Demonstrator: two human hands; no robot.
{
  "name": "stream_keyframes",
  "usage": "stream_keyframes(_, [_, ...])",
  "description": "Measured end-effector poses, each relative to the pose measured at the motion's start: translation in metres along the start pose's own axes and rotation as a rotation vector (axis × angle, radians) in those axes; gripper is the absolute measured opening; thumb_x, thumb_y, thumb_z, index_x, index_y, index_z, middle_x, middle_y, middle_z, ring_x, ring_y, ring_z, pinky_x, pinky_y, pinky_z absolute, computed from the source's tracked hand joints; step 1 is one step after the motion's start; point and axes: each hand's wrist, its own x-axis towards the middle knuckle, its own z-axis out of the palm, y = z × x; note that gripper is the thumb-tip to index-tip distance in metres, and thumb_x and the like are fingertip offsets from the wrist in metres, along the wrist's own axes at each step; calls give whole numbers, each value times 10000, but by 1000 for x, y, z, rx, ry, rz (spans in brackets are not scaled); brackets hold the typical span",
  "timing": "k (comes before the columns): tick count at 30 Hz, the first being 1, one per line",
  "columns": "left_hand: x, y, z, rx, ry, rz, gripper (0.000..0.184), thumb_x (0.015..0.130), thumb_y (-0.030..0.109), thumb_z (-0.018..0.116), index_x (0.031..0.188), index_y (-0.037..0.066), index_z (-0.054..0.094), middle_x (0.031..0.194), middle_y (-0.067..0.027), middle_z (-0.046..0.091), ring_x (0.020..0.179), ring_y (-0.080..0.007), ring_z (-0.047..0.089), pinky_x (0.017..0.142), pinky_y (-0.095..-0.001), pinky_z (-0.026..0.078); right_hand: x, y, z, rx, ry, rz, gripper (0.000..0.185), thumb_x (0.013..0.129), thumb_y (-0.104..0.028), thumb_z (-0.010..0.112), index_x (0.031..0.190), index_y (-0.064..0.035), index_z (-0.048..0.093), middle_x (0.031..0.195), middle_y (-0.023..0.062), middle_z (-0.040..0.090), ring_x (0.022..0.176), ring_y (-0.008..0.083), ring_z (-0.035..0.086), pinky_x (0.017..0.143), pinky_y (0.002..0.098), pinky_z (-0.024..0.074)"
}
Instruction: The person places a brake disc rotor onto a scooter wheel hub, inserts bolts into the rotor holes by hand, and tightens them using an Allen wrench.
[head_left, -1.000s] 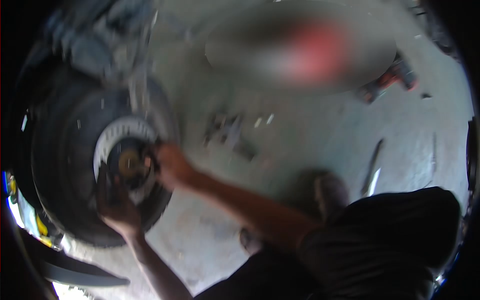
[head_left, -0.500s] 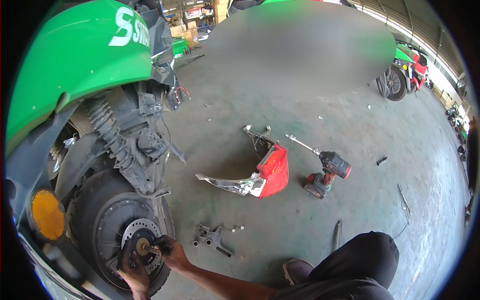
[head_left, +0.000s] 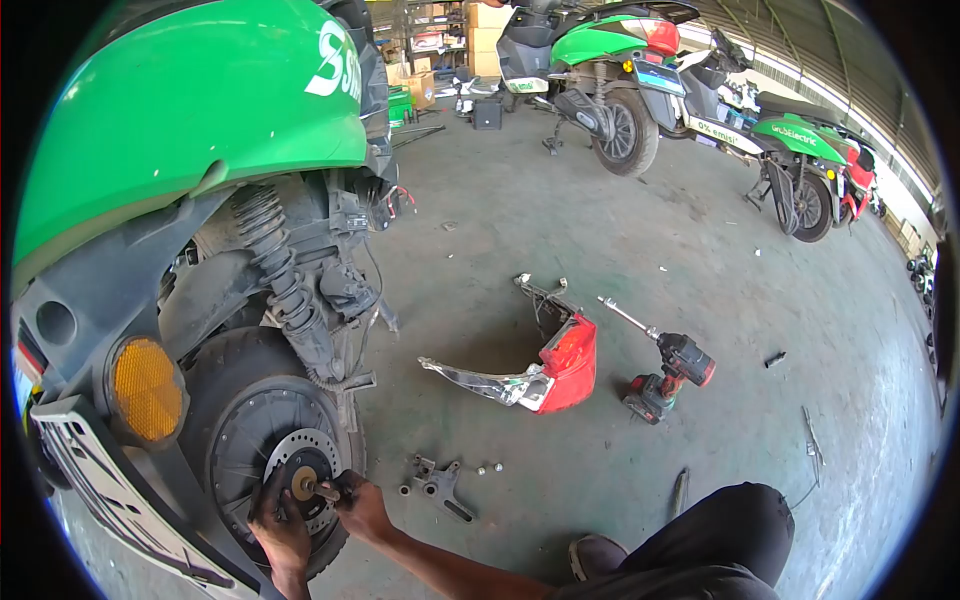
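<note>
Red tail light (head_left: 570, 375) on floor, just off centre toward 4 o'clock; cordless drill (head_left: 684, 360) farther out, same bearing. Green scooter (head_left: 604, 43) at 1 o'clock, second scooter (head_left: 800, 140) at 2, cardboard boxes (head_left: 485, 50) at 12.

White panel (head_left: 733, 142) reads "0% emisi", green tail (head_left: 775, 128) "Electric", near fairing (head_left: 210, 118) "S".

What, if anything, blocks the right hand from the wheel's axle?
Nothing visible: the right hand is at the axle. The left hand is beside it, over part of the brake disc.
</note>
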Motion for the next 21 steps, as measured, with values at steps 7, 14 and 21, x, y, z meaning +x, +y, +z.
stream_keyframes(7, [2, 3, -3, 20, -12, 36, 359, 823, -60, 513, 1160, -14, 628, 1092, -211, 660, 1016, -399, 627, 913, -432, 484, -2, 7, -1, 16, 2, -184, 105, 841, -93, 628, 884, -3, 595, 750, 197, 645, 720, 353, 659, 622, 420, 493])
stream_keyframes(14, [1, 3, -3, -23, -16, -6, 368, 820, -72, 517, 1162, 4, 629, 1085, -218, 660, 1006, -404, 631, 908, -436, 487, 6, 4, -10, -293, -192, -206, 205, 814, -53, 565, 1009, 5, 590, 872, 284, 637, 842, 455, 621, 702, 473, 507])
stream_keyframes(21, [1, 0, -2, -17, -5, 34, 385, 804, -95, 512, 1161, -5, 625, 1065, -234, 652, 1001, -403, 632, 883, -429, 498, 20, 0, -15, -200, -398, -23, 236, 886, -175, 525, 1055, -22, 588, 902, 276, 641, 868, 450, 619, 711, 510, 481])
